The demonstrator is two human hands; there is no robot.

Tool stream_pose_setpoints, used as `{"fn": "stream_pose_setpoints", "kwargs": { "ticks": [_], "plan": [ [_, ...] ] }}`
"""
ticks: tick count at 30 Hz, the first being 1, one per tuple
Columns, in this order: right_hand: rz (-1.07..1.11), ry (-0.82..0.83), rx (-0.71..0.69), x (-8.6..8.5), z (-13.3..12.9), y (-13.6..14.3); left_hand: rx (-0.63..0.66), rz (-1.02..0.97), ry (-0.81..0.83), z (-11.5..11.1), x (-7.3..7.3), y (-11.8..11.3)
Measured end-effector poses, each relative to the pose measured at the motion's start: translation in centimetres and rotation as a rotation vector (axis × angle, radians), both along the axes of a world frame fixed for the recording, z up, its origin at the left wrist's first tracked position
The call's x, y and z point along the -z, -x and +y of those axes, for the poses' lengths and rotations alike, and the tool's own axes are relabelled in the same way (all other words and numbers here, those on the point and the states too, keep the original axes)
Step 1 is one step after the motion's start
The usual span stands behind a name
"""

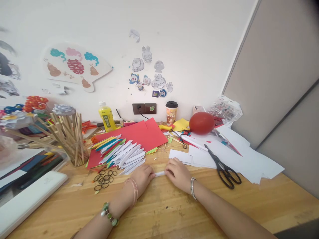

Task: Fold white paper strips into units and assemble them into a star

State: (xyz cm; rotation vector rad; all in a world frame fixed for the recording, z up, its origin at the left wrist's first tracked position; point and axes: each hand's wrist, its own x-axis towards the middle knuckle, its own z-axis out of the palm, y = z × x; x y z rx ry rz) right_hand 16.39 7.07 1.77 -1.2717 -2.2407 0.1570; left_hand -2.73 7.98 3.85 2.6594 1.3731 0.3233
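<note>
Both hands meet low over the wooden surface [164,215], with a narrow white paper strip [159,173] stretched between them, near the middle of the view. The left hand [142,179] has its fingers closed on the strip's left end, and the right hand [178,174] pinches the right end in the same way; only the short middle part shows (the rest is hidden under the fingers).

Just left of the left hand lies a loose cluster of black rings [103,179]. Beyond that hand, a pile of folded white papers [131,156] leans beside yellow, blue and green ones, all resting on large red sheets [132,132]. Past the right hand there are flat white sheets [203,156], and further right a pair of black scissors [225,172] lies with its blades pointing away from the person, over some of the paper.

Toward the wall [189,49] stand a yellow bottle [107,116] and a paper cup [171,116] with a dark lid, and a red balloon [201,123] sits among the scraps. On the left, a bundle of wooden sticks [74,142] stands upright, near a long white case [32,200].
</note>
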Motion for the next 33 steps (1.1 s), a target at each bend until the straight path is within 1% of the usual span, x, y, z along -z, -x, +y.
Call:
{"fn": "stream_pose_setpoints", "kwargs": {
  "ticks": [2, 4, 7, 8, 9, 10, 12, 13, 14, 16, 18, 20, 21, 23, 25, 26, 29, 33],
  "plan": [
    [0.037, 0.043, 0.069, 0.0, 0.0, 0.0, -0.059, -0.008, 0.022, 0.0, 0.1, -0.1],
    [0.044, 0.068, 0.138, 0.0, 0.1, 0.1, -0.126, 0.018, 0.011, 0.1, 0.1, -0.1],
    [0.009, 0.095, 0.223, 0.1, 0.3, 0.1, -0.213, 0.089, -0.047, 0.3, -0.2, -0.2],
    [-0.002, 0.098, 0.245, 0.1, 0.3, 0.1, -0.217, 0.111, -0.086, 0.3, -0.2, -0.2],
    [-0.011, 0.094, 0.262, 0.2, 0.3, 0.1, -0.192, 0.128, -0.131, 0.3, -0.1, -0.3],
    [-0.014, 0.086, 0.273, 0.3, 0.3, 0.1, -0.131, 0.133, -0.177, 0.3, 0.2, -0.4],
    [-0.015, 0.067, 0.280, 0.5, 0.4, 0.0, 0.084, 0.110, -0.257, 0.2, 1.3, -0.7],
    [-0.016, 0.061, 0.281, 0.6, 0.4, 0.1, 0.209, 0.077, -0.284, 0.0, 2.0, -0.9],
    [-0.018, 0.059, 0.282, 0.7, 0.4, 0.1, 0.302, 0.063, -0.311, -0.2, 2.7, -1.0],
    [-0.021, 0.060, 0.280, 0.8, 0.4, 0.0, 0.328, 0.095, -0.319, -0.8, 3.9, -1.3],
    [-0.015, 0.064, 0.281, 0.9, 0.4, 0.0, 0.305, 0.131, -0.252, -1.4, 4.1, -1.5],
    [0.002, 0.079, 0.287, 0.9, 0.4, -0.2, 0.269, 0.163, -0.148, -2.0, 3.3, -1.5],
    [0.014, 0.090, 0.290, 0.9, 0.5, -0.2, 0.238, 0.173, -0.098, -2.3, 2.5, -1.5],
    [0.038, 0.109, 0.289, 0.8, 0.6, -0.4, 0.217, 0.208, 0.000, -2.9, 0.9, -1.4],
    [0.049, 0.123, 0.281, 0.7, 0.6, -0.5, 0.183, 0.215, 0.049, -3.3, -0.4, -1.1],
    [0.049, 0.128, 0.280, 0.7, 0.6, -0.5, 0.171, 0.204, 0.063, -3.4, -0.8, -0.9],
    [0.048, 0.142, 0.280, 0.6, 0.6, -0.4, 0.160, 0.193, 0.107, -3.5, -1.2, 0.1],
    [0.077, 0.148, 0.275, 0.8, 0.7, -0.4, 0.155, 0.260, 0.136, -3.4, -1.3, 1.7]
  ]
}}
